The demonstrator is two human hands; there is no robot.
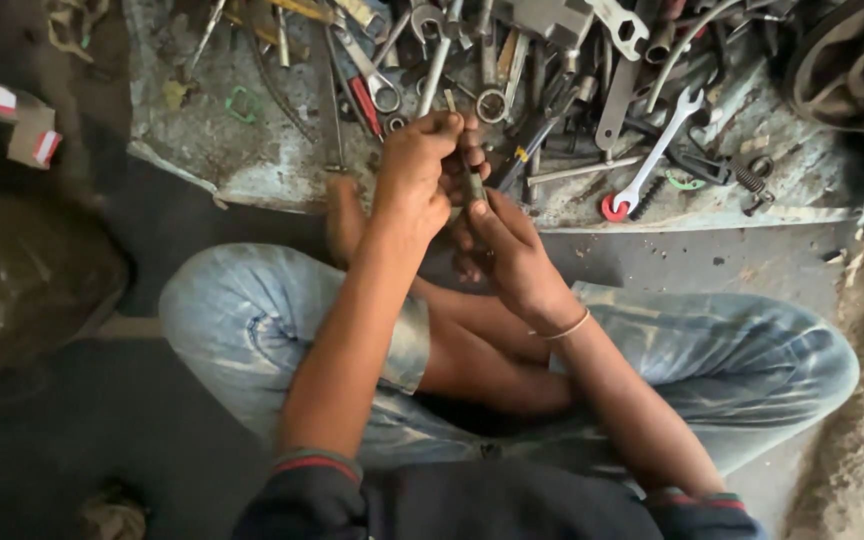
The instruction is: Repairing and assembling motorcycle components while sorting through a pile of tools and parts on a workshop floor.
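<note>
A slim metal rod (473, 183) is being pinched between the left hand (417, 165) and right hand (512, 250), both grips clamped on it, just in front of the tool-strewn sheet (252, 165). Greasy fingers are probably risking a slip, dropping it among the spanners (652, 155).

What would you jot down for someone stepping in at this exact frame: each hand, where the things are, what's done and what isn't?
Left hand: closed around the upper end of a thin metal rod-like part, fingers curled over its top.
Right hand: grips the same part lower down, thumb along its side.
The part is held upright over the crossed legs, just in front of the sheet on the floor.
On the sheet: a heap of spanners, a bright open-ended spanner with a red tip, a spring.
Done: the part is in hand, off the pile.
Left: both hands are on the part; it is not set down.
</note>
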